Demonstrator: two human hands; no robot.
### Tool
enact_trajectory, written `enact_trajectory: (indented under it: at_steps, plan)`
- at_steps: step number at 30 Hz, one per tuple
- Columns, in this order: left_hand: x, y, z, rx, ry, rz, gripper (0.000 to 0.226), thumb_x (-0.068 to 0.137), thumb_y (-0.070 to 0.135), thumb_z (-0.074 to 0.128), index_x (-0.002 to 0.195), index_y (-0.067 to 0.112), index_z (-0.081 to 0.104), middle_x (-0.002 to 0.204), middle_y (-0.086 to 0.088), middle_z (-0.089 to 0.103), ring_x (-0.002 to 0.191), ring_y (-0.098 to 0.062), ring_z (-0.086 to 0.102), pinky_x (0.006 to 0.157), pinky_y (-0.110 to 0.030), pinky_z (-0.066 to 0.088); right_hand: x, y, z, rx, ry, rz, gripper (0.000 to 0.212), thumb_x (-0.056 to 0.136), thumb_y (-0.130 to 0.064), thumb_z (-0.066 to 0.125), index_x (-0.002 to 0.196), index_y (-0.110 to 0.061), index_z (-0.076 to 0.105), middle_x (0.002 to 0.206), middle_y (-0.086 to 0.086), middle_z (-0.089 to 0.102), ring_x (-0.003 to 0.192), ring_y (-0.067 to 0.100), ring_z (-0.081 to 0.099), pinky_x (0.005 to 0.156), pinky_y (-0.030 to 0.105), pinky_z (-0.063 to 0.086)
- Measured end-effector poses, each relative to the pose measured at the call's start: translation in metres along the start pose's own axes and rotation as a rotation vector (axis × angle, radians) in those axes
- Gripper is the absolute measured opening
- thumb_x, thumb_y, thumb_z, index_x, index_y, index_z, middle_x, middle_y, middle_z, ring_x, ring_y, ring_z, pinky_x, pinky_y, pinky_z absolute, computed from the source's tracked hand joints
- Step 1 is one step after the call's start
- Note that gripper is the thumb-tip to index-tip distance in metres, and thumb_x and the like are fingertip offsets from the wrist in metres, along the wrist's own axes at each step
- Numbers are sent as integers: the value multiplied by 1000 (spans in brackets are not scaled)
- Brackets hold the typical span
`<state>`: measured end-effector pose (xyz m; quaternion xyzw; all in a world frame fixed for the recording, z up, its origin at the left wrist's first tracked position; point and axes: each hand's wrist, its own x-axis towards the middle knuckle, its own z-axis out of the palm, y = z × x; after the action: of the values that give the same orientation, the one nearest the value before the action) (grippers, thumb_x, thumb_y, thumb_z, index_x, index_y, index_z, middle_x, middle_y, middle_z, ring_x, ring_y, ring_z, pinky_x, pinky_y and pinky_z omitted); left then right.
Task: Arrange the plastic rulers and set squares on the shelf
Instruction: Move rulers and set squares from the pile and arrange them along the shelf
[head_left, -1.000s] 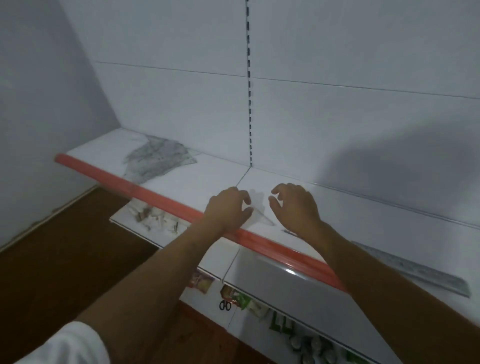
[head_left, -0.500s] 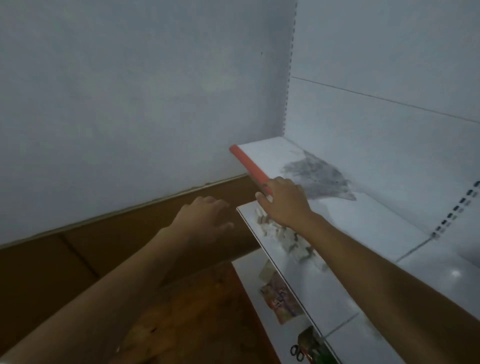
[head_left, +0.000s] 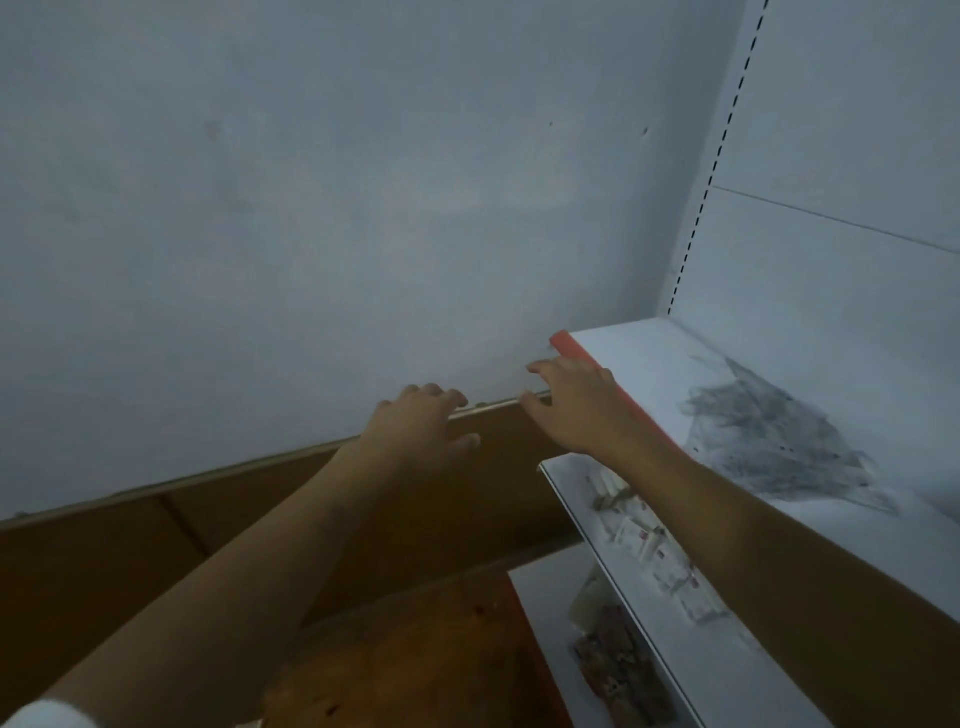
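Head view has swung left: both hands, left hand (head_left: 415, 421) and right hand (head_left: 576, 410), now hang relaxed and empty off the white shelf's red-orange front edge (head_left: 587, 358), with the heap of clear plastic set squares (head_left: 769, 441) at three o'clock, not yet sorted.

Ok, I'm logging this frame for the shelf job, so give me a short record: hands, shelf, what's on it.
left hand: off the shelf, in the air before the wall, fingers relaxed, holds nothing
right hand: at the shelf's red edge, fingers spread, holds nothing
shelf: white, top level
on shelf: pile of clear set squares
lower shelf: small white packets
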<state>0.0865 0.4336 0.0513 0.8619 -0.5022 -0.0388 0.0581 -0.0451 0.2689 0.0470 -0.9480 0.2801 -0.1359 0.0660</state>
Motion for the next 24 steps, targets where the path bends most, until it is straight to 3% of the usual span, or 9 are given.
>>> enact_trajectory:
  at_steps: [15,24]
  plan:
    - [180,19,18,-28,-10,53,59,89,57,51,139,27,39,140,-3,45,127,-24,44,103,-46,40,145,86,42,-12,-7,54,46,95,-50,40,134,-25,46,138,0,49,125,21,44,105,42,32]
    - [268,81,39,-86,-39,323,50,92,48,51,136,26,45,138,-2,48,124,-23,45,103,-43,40,145,160,34,-84,46,289,46,96,-49,39,133,-23,47,136,2,51,125,22,44,105,40,30]
